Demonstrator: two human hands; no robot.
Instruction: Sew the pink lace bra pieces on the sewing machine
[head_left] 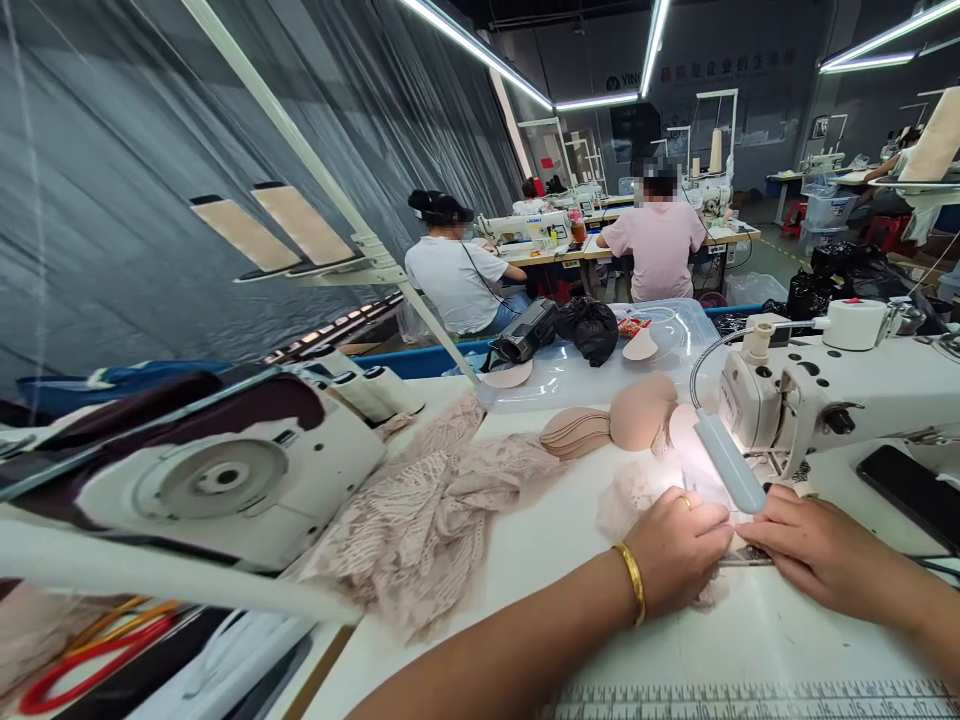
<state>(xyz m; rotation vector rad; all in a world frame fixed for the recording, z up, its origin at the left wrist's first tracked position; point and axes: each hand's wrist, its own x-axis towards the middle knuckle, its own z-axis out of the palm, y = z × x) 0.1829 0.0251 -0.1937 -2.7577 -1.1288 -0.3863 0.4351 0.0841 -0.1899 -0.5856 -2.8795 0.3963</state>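
My left hand (679,552), with a gold bangle and a ring, rests on the white table (540,560) with its fingers curled down on a piece of pale lace fabric (637,495) at the needle of the white sewing machine (832,390). My right hand (814,550) lies just to its right, fingers pressed flat on the same fabric under the machine's lamp (727,460). Beige bra cups (615,425) are stacked behind the hands. What lies right under the fingertips is washed out by the lamp light.
A heap of pink lace (427,510) lies to the left beside a second machine (225,480). A black phone (911,490) sits at the right. A clear plastic lid (600,365) holds cups and a black bag. Two people sit at machines farther back.
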